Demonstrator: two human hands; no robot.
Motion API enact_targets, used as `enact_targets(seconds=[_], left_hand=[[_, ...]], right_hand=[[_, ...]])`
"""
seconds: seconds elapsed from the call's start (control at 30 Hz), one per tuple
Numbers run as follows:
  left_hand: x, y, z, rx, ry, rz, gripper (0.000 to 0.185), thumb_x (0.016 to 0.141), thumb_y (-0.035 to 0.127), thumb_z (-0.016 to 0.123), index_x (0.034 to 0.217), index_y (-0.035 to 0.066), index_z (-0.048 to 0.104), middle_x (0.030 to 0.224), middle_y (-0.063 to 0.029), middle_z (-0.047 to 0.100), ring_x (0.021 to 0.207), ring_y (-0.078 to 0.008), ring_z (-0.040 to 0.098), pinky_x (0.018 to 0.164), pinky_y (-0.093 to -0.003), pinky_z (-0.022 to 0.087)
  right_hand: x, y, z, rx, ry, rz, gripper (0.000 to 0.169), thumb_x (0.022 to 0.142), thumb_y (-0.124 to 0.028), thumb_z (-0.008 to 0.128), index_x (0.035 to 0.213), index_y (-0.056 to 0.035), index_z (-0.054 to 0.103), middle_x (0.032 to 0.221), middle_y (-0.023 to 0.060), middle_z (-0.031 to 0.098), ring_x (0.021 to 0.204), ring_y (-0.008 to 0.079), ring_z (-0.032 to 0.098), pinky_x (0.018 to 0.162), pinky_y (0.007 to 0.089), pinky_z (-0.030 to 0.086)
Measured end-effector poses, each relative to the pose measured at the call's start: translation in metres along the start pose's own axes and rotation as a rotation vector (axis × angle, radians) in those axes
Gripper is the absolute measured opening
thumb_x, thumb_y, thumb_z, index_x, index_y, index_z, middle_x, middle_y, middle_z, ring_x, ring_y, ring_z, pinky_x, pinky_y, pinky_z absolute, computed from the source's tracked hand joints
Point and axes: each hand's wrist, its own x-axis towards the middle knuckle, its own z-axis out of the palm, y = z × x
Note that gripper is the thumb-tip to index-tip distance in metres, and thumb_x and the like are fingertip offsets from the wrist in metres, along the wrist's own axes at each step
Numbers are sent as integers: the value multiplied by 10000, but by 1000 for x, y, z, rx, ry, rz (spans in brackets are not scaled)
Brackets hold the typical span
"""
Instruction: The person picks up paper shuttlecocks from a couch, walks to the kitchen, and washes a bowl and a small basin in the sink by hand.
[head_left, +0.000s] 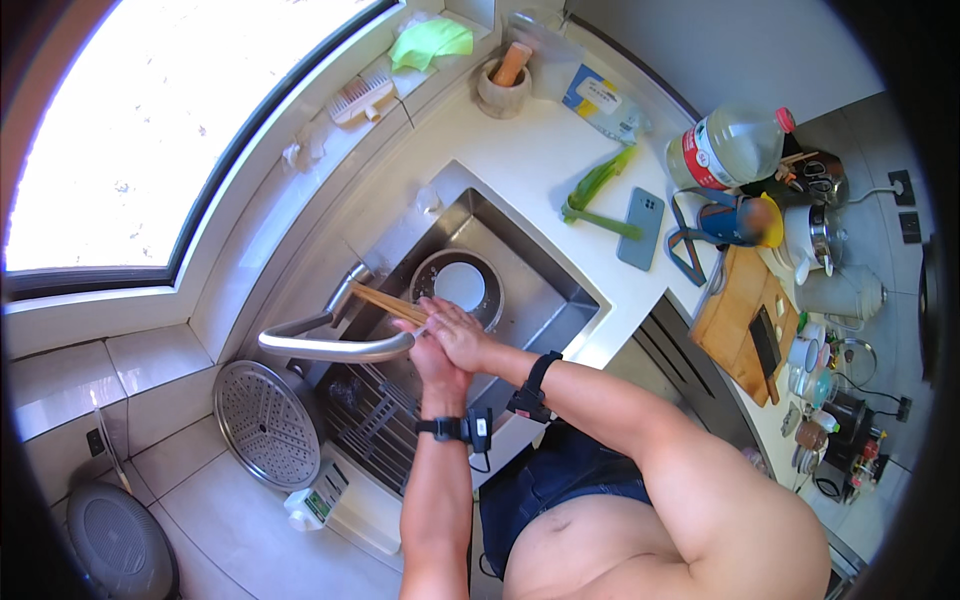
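Observation:
Several wooden chopsticks (386, 303) lie pressed between my two palms over the sink (559, 307). My left hand (433, 364) is underneath, and my right hand (459, 334) lies flat across it from above. The chopsticks' free ends point up and left, towards the base of the faucet. Just above my hands curves the metal faucet (337, 346), its tip close to my left fingers; a small clear streak, seemingly water, shows there. Behind my fingers in the basin sits a dark pan or bowl (491, 289) with a white round dish (459, 286) inside it.
A metal drying rack (379, 416) spans the sink's near left part. A perforated steamer tray (262, 427) leans beside it. Rightward lie green scallion leaves (596, 184), a phone (640, 229), a large bottle (724, 150) and a cutting board (731, 319) bearing a cleaver (765, 345).

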Motion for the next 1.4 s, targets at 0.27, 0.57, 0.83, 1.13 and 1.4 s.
enact_targets(seconds=[0.27, 0.57, 0.83, 1.13, 1.4], left_hand=[[11, -12, -16, 119, 126, -123, 432, 1049, 470, 487, 1213, 78, 560, 1231, -165, 634, 1118, -334, 598, 991, -531, 504], [-15, -4, -25, 715, 161, -283, 341, 1060, 357, 541, 996, 26, 587, 942, -95, 663, 808, -216, 667, 761, -381, 583], [-33, 3, -31, 1167, 171, -236, 332, 1020, 310, 634, 844, 29, 615, 753, -31, 603, 662, -147, 588, 646, -299, 528], [-16, 18, -22, 1212, 176, -98, 286, 1000, 281, 655, 914, 8, 648, 819, -28, 630, 695, -129, 588, 652, -292, 516], [-15, 10, -12, 1136, -7, -110, 247, 1002, 150, 578, 1199, 8, 627, 1083, -53, 655, 932, -141, 619, 807, -310, 537]], right_hand=[[-35, -1, -30, -38, -33, -36, 576, 1059, -375, 339, 1603, -193, 287, 1638, 235, 250, 1500, 458, 233, 1230, 530, 153], [-35, -8, -105, 198, -33, 146, 430, 990, -370, 600, 1292, -72, 672, 1418, 228, 568, 1330, 365, 541, 1091, 398, 434], [44, -77, -153, 224, -183, -55, 541, 1038, -458, 519, 1300, 1, 634, 1312, 195, 656, 1216, 297, 618, 1056, 365, 449], [42, -62, -92, 423, -237, -12, 545, 1050, -487, 481, 1276, -8, 608, 1191, 162, 671, 1119, 276, 633, 974, 391, 480], [3, -63, -84, 326, -215, 82, 328, 1038, -325, 556, 1016, -18, 671, 855, 96, 739, 763, 183, 680, 712, 344, 539]])
